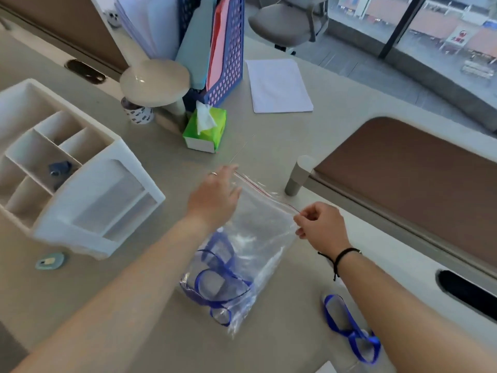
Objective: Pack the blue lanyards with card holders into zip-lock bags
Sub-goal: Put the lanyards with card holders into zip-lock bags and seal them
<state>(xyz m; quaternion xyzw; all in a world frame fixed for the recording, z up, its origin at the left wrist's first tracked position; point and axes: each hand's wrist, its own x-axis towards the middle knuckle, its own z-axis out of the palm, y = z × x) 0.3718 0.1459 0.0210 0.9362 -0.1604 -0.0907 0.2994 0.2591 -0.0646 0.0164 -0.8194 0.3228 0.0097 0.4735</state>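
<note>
Your left hand (215,195) lying flat with straight fingers on the clear zip-lock bag (252,227) at frame centre, your right hand (320,223) pinching its red-striped seal corner, blue ribbon lanyards with clear card holders (215,281) inside, another blue lanyard (349,329) at lower right.

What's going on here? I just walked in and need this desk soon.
A person is packing blue lanyards into a zip-lock bag on the desk. The left hand rests at one end of the bag's red-lined top, and the right hand pinches the other end. Lanyards with card holders already sit in the bag's bottom. Another lanyard lies unpacked on the desk beside the right arm.
</note>
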